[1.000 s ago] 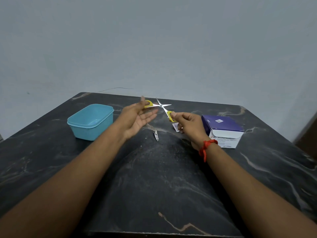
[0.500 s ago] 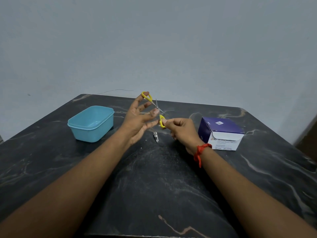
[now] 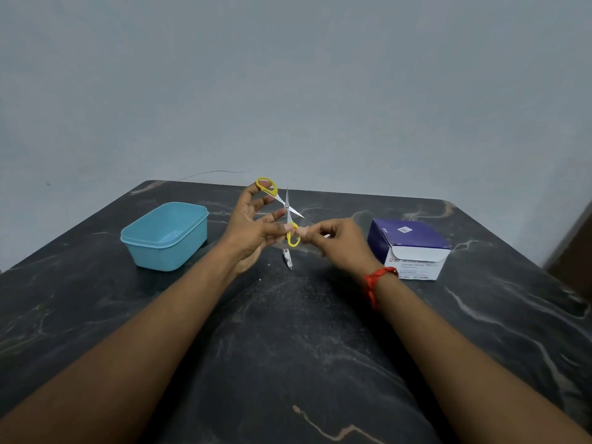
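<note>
Scissors [image 3: 287, 207] with yellow rings hang open in the air above the far middle of the dark table [image 3: 288, 331], blades crossed, tips pointing up and to the right. The left hand [image 3: 250, 232] hooks one digit through the far ring. The right hand [image 3: 342, 241] pinches the near ring between thumb and fingertip. Whether the left fingertips also press that near ring is hard to tell. Bare fingers lie just beside the pivot, so squeezing the rings together could nick them. A slipped pinch would let the scissors swing and drop onto the nail clipper [image 3: 287, 258] below, which lies between the blue tub [image 3: 165, 238] at left and the purple box [image 3: 413, 241] at right.
</note>
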